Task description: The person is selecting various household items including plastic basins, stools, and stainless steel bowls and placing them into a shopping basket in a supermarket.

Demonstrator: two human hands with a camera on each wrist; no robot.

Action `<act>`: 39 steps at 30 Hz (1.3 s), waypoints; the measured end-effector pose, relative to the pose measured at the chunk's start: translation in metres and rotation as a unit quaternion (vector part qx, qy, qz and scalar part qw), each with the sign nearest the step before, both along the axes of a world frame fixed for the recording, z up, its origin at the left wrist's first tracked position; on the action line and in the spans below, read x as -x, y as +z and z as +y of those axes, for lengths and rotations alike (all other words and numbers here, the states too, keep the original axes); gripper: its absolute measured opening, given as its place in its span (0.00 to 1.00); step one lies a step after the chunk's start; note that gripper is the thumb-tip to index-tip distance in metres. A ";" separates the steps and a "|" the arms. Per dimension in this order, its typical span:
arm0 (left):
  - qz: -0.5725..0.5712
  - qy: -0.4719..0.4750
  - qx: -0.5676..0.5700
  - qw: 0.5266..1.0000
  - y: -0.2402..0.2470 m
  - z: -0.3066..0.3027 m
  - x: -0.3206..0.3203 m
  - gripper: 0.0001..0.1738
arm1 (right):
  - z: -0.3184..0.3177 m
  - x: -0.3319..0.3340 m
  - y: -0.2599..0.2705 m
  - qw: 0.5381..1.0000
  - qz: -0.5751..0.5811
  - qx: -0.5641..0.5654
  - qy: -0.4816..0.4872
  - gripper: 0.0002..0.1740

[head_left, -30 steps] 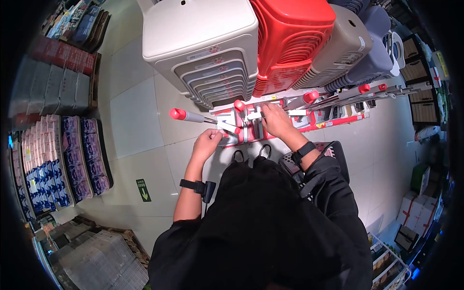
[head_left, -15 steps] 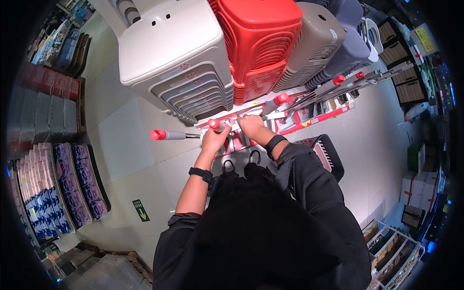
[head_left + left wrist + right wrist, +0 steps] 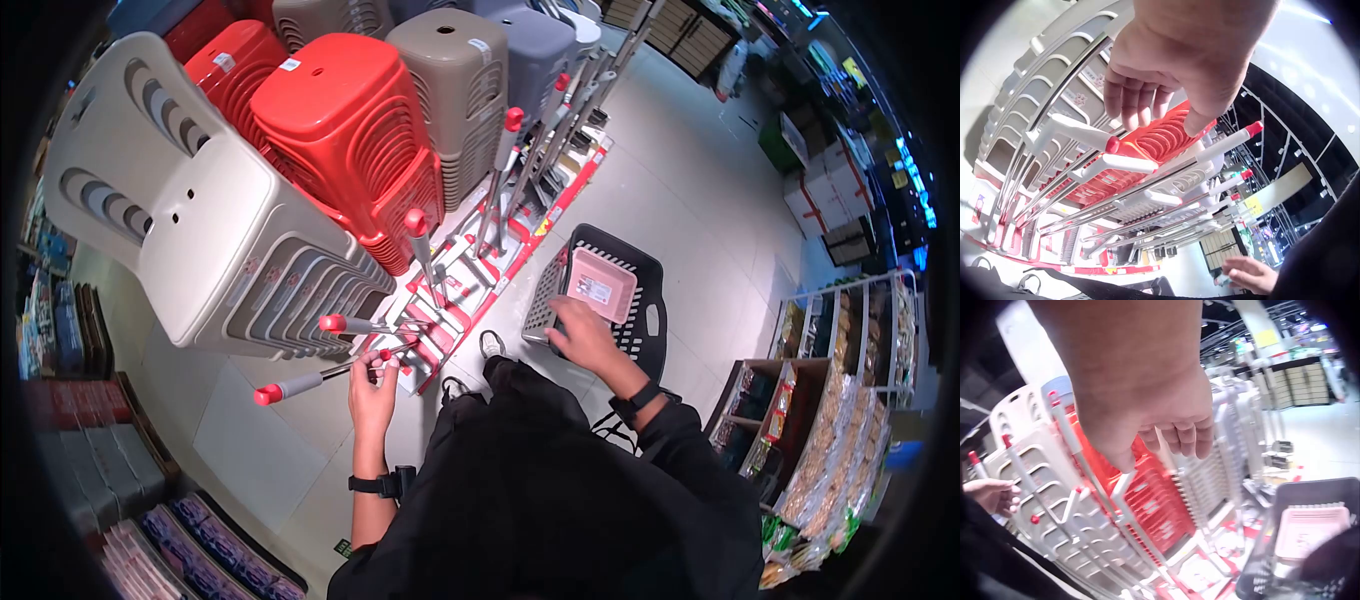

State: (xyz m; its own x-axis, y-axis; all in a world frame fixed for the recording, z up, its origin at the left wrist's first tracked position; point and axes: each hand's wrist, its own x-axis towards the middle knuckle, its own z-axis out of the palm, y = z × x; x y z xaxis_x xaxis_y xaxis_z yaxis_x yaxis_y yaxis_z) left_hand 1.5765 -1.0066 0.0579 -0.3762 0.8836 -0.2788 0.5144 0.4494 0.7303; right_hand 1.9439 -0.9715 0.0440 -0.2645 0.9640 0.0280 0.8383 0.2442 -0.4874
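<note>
Long-handled cleaning tools with red-capped grey grips (image 3: 360, 326) stand packed on the floor beside stacked white chairs (image 3: 230, 200) and red stools (image 3: 320, 100). A person's left hand (image 3: 372, 400) is beside the nearest grips, its fingers loosely bent, thumb apart, pinching nothing visible. The right hand (image 3: 585, 337) is over the edge of a dark basket (image 3: 652, 280) holding a pink tray (image 3: 603, 285), its fingers loosely bent and holding nothing. Good handling probably means taking one tool by its grey grip, steadying the metal pole lower down and keeping the white levers from snagging on neighbours. Compared with half a second ago, the hands are far apart instead of together at the tools, and the head view has turned toward the basket.
</note>
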 end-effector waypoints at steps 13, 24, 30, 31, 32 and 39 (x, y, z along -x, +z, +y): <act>-0.048 -0.595 -0.090 0.797 0.015 0.039 -0.187 0.30 | -0.147 -0.129 -0.032 0.916 -0.182 0.259 -0.248 0.24; 0.168 -0.683 -0.089 0.705 -0.084 0.020 -0.342 0.22 | -0.116 -0.152 -0.048 0.950 -0.134 0.187 -0.211 0.18; 0.194 -0.620 -0.113 0.751 -0.091 0.023 -0.365 0.17 | -0.095 -0.169 -0.047 0.962 -0.122 0.162 -0.186 0.16; 0.188 -0.618 -0.109 0.756 -0.093 0.026 -0.367 0.16 | -0.091 -0.171 -0.047 0.963 -0.122 0.151 -0.187 0.15; 0.183 -0.611 -0.102 0.763 -0.094 0.029 -0.370 0.15 | -0.086 -0.172 -0.047 0.959 -0.128 0.155 -0.200 0.14; 0.169 -0.575 -0.076 0.797 -0.102 0.067 -0.386 0.12 | -0.052 -0.178 -0.054 0.962 -0.117 0.143 -0.204 0.15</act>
